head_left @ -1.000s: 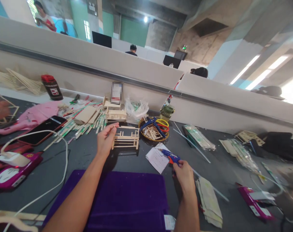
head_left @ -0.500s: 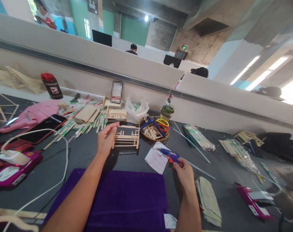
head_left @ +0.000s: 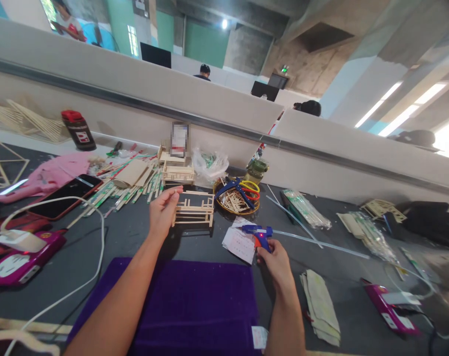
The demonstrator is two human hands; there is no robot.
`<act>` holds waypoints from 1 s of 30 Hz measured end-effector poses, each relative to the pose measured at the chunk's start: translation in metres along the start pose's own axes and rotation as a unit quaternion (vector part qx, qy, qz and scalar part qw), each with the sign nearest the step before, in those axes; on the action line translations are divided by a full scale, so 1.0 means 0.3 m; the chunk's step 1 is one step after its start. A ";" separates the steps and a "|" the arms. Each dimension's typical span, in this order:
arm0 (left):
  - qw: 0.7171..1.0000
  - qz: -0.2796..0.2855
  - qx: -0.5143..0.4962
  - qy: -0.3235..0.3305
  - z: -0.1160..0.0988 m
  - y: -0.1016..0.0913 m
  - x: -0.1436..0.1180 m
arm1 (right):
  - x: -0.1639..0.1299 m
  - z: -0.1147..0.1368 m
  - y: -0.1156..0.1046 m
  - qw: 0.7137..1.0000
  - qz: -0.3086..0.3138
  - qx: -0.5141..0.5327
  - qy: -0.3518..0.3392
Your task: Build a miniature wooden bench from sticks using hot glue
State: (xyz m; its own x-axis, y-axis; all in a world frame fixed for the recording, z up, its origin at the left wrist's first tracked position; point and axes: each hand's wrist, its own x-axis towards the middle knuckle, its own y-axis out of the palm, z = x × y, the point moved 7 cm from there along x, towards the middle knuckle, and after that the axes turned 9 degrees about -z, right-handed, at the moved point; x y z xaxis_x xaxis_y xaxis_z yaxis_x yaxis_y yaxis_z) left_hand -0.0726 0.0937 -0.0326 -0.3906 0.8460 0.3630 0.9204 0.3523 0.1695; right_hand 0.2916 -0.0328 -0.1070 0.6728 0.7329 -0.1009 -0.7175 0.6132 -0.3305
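From afar I see the left hand (head_left: 161, 215) pinching a pale, boxy wooden-stick frame (head_left: 193, 213), its left end hidden, the right hand (head_left: 277, 263) gripping a blue-and-orange glue gun (head_left: 257, 231).

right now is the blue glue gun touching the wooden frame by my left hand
Apart: in the head view, dark desk shows between the glue gun and the wooden frame.

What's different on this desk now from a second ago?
The right hand has turned the blue glue gun nearly level, swinging its clear glue stick upward in the picture. Another person's hand has left view at far left. Nothing was let go; the left hand still holds the wooden frame in place.
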 end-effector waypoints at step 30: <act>1.000 0.005 0.014 0.010 0.001 -0.002 0.002 | -0.119 0.143 0.071 0.970 0.152 0.171 0.082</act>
State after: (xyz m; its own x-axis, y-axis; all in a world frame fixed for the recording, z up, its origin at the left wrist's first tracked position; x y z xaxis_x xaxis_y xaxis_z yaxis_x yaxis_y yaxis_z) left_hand -0.0732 0.0942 -0.0328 -0.3823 0.8408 0.3833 0.9239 0.3562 0.1399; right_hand 0.2445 -0.0334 -0.0701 0.4207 0.8552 -0.3028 -0.8860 0.4590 0.0655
